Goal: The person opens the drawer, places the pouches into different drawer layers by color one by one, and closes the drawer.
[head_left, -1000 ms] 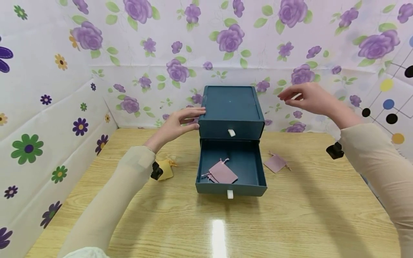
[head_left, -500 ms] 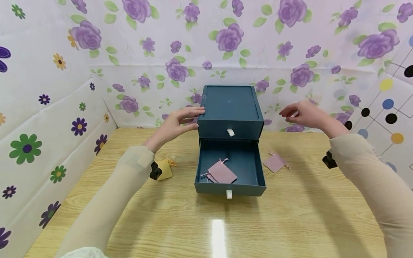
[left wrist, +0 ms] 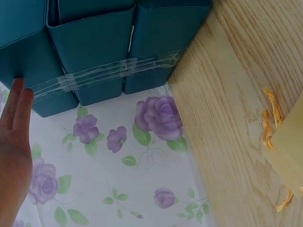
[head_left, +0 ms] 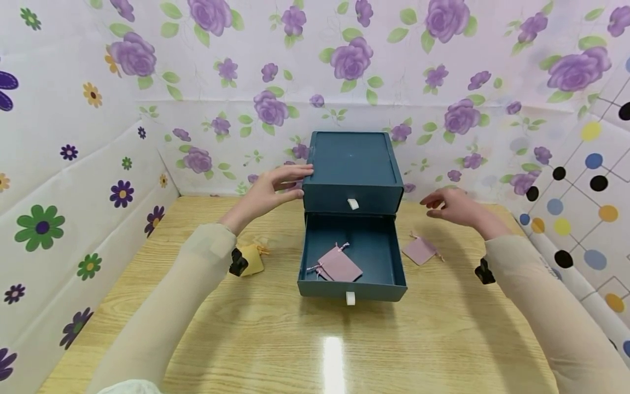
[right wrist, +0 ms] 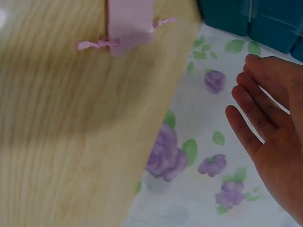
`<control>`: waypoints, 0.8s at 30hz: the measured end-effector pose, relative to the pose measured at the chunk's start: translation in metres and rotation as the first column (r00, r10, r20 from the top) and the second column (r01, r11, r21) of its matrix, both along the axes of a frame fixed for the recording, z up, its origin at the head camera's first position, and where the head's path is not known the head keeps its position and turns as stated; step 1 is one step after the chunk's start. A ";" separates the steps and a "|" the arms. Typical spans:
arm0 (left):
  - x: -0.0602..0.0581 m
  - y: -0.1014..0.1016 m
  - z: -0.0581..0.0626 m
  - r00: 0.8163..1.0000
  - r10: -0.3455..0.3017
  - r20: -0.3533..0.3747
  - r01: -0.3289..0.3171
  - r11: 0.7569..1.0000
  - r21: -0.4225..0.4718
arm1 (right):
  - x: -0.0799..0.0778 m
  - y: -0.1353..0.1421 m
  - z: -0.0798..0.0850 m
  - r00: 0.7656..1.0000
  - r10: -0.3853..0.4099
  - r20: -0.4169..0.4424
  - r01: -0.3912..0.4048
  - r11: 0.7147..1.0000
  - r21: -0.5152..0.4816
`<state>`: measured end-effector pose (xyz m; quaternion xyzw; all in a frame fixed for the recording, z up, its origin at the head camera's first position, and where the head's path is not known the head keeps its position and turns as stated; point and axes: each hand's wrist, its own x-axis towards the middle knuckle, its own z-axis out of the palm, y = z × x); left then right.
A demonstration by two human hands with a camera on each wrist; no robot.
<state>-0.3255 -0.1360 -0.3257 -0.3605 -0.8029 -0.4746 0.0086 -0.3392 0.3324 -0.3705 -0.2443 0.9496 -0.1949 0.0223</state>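
Observation:
A dark blue drawer box [head_left: 351, 158] stands at the back of the table, its lower drawer [head_left: 376, 249] pulled out. Several stacked sections with clear tape [left wrist: 99, 75] across their side show in the left wrist view. My left hand [head_left: 266, 192] rests its straight fingertips against the box's upper left side. Inside the drawer lie pink drawstring pouches [head_left: 340, 265], overlapping. My right hand [head_left: 455, 207] hovers right of the box, fingers loosely bent and holding nothing. Just in front of and below it, another pink drawstring pouch [head_left: 420, 250] lies on the table.
A yellow drawstring pouch [head_left: 253, 259] lies left of the box, partly behind the left wrist's black camera [head_left: 238, 261]. Flowered cloth [head_left: 221, 148] hangs close behind the wooden table [head_left: 275, 339], with patterned cloth on both sides too.
My right hand has come down, from beside the box's top to just above the pink pouch on the right. My left hand and the drawer have stayed put.

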 end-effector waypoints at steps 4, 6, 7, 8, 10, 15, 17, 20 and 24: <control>0.000 0.000 0.000 1.000 -0.003 -0.003 0.003 1.000 0.000 | 0.003 0.000 -0.014 0.999 -0.012 0.043 0.013 1.000 -0.026; 0.000 0.000 0.000 1.000 -0.004 -0.006 0.004 1.000 0.002 | 0.004 0.001 -0.021 0.998 -0.018 0.061 0.021 0.999 -0.035; 0.000 0.000 0.000 1.000 -0.006 -0.009 0.006 1.000 0.005 | 0.005 0.001 -0.024 0.997 -0.021 0.070 0.024 0.999 -0.036; -0.001 0.000 0.000 1.000 -0.008 -0.010 0.008 1.000 0.007 | 0.006 0.002 -0.027 0.997 -0.024 0.075 0.027 0.999 -0.038; -0.001 0.000 0.000 1.000 -0.010 -0.013 0.011 1.000 0.011 | 0.006 0.003 -0.034 0.997 -0.016 0.080 0.020 0.999 -0.048; 0.000 0.000 0.000 1.000 -0.016 -0.014 0.017 1.000 0.019 | 0.008 0.006 -0.049 0.997 0.005 0.078 0.001 0.997 -0.076; 0.001 0.000 0.000 1.000 -0.016 -0.010 0.016 1.000 0.020 | 0.010 0.006 -0.053 0.996 0.008 0.083 -0.002 0.997 -0.079; 0.001 0.000 0.000 1.000 -0.011 -0.003 0.011 1.000 0.021 | 0.012 0.006 -0.057 0.994 0.007 0.106 0.001 0.997 -0.078; 0.001 0.001 0.000 1.000 -0.009 0.002 0.009 1.000 0.016 | 0.017 0.007 -0.061 0.988 -0.013 0.155 0.022 0.998 -0.056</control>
